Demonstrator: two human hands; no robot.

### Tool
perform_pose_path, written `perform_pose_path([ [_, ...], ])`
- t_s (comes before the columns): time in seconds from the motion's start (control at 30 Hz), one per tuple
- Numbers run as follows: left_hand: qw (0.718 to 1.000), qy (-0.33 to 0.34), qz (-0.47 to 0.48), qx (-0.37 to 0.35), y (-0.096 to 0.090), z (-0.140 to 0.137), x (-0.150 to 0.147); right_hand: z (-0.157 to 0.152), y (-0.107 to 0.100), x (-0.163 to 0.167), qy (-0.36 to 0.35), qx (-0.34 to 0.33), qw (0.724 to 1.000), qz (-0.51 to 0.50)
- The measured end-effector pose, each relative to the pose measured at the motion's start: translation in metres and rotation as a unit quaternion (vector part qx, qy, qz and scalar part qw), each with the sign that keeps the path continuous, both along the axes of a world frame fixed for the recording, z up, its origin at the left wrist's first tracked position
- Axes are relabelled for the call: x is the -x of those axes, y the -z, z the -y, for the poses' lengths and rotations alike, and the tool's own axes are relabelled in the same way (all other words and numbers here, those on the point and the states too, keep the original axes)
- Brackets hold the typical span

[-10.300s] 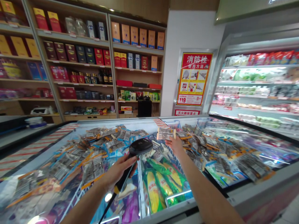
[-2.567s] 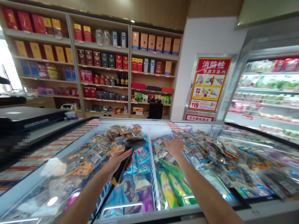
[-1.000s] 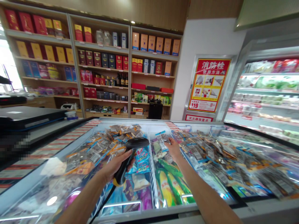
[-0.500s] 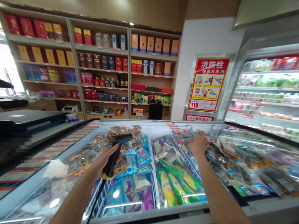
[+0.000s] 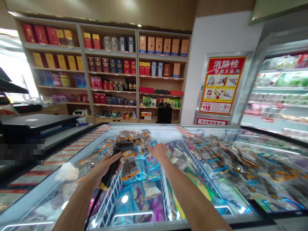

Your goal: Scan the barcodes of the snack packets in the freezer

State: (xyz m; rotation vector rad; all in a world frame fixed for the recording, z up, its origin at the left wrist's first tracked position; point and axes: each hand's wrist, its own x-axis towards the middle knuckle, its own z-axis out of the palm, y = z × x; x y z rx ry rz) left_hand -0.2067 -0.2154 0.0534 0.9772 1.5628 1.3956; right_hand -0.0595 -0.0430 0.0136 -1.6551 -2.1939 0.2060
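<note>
My left hand is wrapped round the handle of a black barcode scanner with a yellow-trimmed base and a cord running down. The scanner's head is over a heap of brown snack packets with orange edges, lying on the freezer's glass. My right hand reaches over the right side of this heap, its thumb stretched out to the left and the other fingers mostly hidden; I see nothing held in it. Right of it, a second heap of similar packets covers the glass.
Below the glass, white wire baskets hold blue bags and green corn packs. A dark flat device sits on the left counter. Boxed goods fill the shelves behind; a lit fridge stands right.
My right hand has moved left, from the right heap of packets to the left one. The scanner stays in my left hand, slightly lower. The view has turned a little left.
</note>
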Motion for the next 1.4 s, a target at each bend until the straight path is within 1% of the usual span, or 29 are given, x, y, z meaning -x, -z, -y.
perform_pose_path([
  [0.1, 1.0, 0.018, 0.018, -0.011, 0.006, 0.004, 0.011, 0.007, 0.006, 0.008, 0.01, -0.009, 1.0, -0.017],
  [0.2, 1.0, 0.013, 0.025, -0.005, 0.009, 0.005, 0.017, 0.009, 0.009, 0.008, 0.001, -0.001, 0.999, -0.054],
  [0.27, 1.0, 0.01, 0.026, -0.005, 0.009, 0.006, 0.016, 0.006, 0.008, 0.002, -0.008, 0.009, 0.994, -0.105],
  [0.3, 0.999, 0.011, 0.031, -0.011, 0.009, 0.005, 0.014, 0.004, 0.007, -0.003, -0.013, 0.011, 0.989, -0.147],
  [0.33, 0.999, 0.019, 0.039, -0.018, 0.009, 0.005, 0.012, 0.002, 0.006, -0.01, -0.018, 0.008, 0.98, -0.198],
  [0.43, 0.995, 0.063, 0.064, -0.032, 0.008, 0.003, 0.001, -0.004, 0.004, -0.035, -0.04, -0.026, 0.941, -0.336],
  [0.53, 0.992, 0.092, 0.077, -0.044, 0.009, 0.0, -0.017, -0.008, 0.004, -0.063, -0.075, -0.057, 0.916, -0.389],
  [0.63, 0.99, 0.104, 0.082, -0.054, 0.013, -0.001, -0.033, -0.014, 0.007, -0.083, -0.093, -0.045, 0.893, -0.438],
  [0.7, 0.99, 0.1, 0.083, -0.054, 0.014, -0.002, -0.039, -0.019, 0.01, -0.09, -0.096, -0.038, 0.886, -0.452],
  [0.77, 0.989, 0.097, 0.093, -0.057, 0.015, -0.002, -0.041, -0.024, 0.013, -0.092, -0.095, -0.043, 0.887, -0.45],
  [0.97, 0.986, 0.113, 0.114, -0.037, 0.015, -0.005, -0.034, -0.028, 0.021, -0.09, -0.116, -0.05, 0.885, -0.448],
  [1.23, 0.985, 0.148, 0.077, -0.042, 0.015, -0.004, -0.035, -0.023, 0.016, -0.09, -0.127, -0.042, 0.888, -0.44],
  [1.4, 0.98, 0.172, 0.086, -0.058, 0.016, -0.003, -0.035, -0.021, 0.014, -0.088, -0.129, -0.036, 0.891, -0.433],
])
